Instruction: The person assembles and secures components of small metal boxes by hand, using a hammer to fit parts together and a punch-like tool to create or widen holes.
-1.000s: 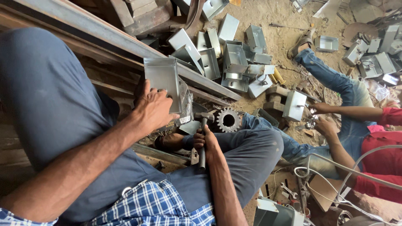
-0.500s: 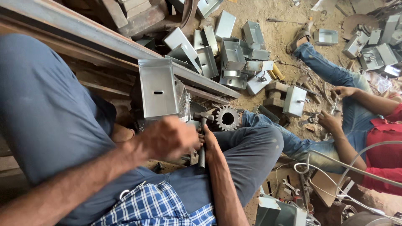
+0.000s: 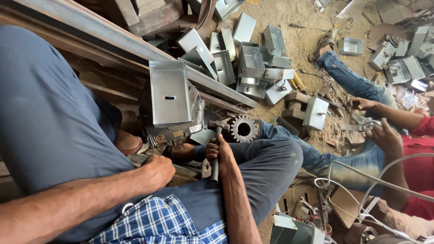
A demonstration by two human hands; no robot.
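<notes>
A shiny folded sheet-metal box (image 3: pixel 169 92) with a small slot lies on a dark block (image 3: pixel 174 131) between my knees. My right hand (image 3: pixel 220 152) is shut on the handle of a hammer (image 3: pixel 216 135), whose head points up beside the block, just left of a toothed steel gear (image 3: pixel 243 129). My left hand (image 3: pixel 157 173) is curled into a fist low over my lap, below the block and apart from the box. Nothing shows inside that fist.
A long steel beam (image 3: pixel 113 40) runs diagonally behind the box. Several similar metal boxes (image 3: pixel 252 61) are piled on the sandy ground beyond. A co-worker in a red top and jeans sits at right, their hands (image 3: pixel 384 135) on small parts. Cables (image 3: pixel 361 178) and tools lie lower right.
My left hand has come off the metal box and drawn back toward my lap, closing into a fist. The box now lies uncovered on the block. The hammer hand has stayed put.
</notes>
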